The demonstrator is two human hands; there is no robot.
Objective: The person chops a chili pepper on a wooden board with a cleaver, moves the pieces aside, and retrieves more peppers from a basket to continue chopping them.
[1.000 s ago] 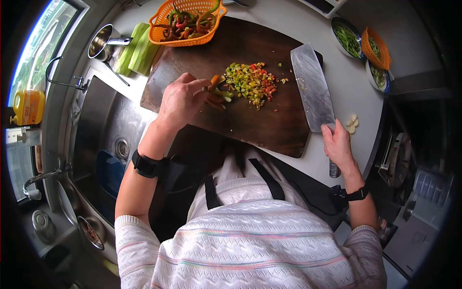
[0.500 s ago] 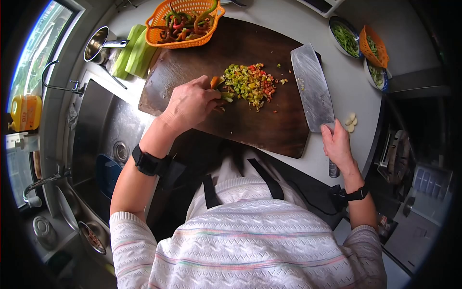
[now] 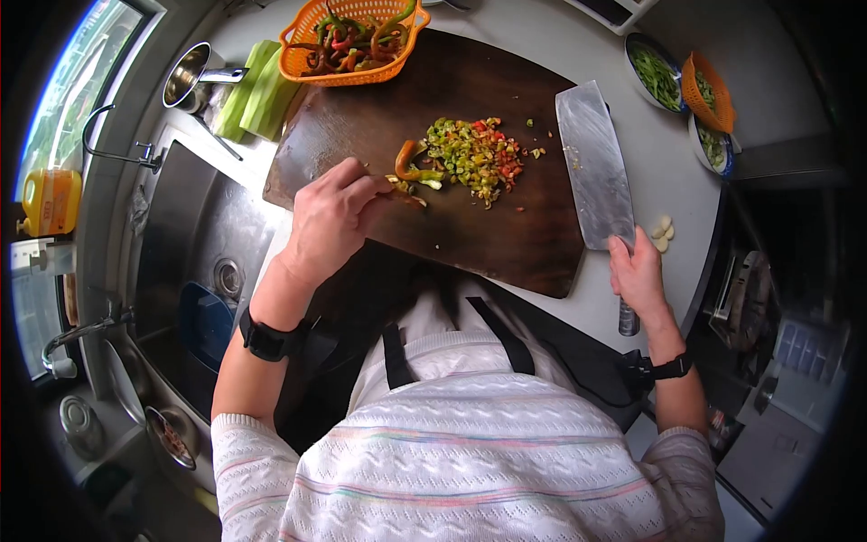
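The fingers of my left hand (image 3: pixel 332 215) are pinched together over the left part of the dark wooden cutting board (image 3: pixel 361 117). A strip of chili pepper (image 3: pixel 408 192) sticks out from their tips. Just beyond it lies a curved orange-green pepper piece (image 3: pixel 409 161), touching the edge of a heap of chopped red and green peppers (image 3: pixel 474 154). My right hand (image 3: pixel 638 269) grips the handle of a broad cleaver (image 3: pixel 596 167). Its blade rests flat over the board's right edge, with small bits stuck on it.
An orange basket (image 3: pixel 352 77) of whole peppers stands at the board's back left, near peeled green gourd pieces (image 3: pixel 262 99) and a metal pot (image 3: pixel 188 77). Garlic cloves (image 3: pixel 664 233) lie right of the cleaver. Bowls of cut greens (image 3: pixel 655 77) stand back right; a sink (image 3: pixel 194 226) is left.
My left hand has drawn back left and toward me, away from the heap, uncovering the orange-green pepper piece. My right hand and the cleaver stay nearly in place.
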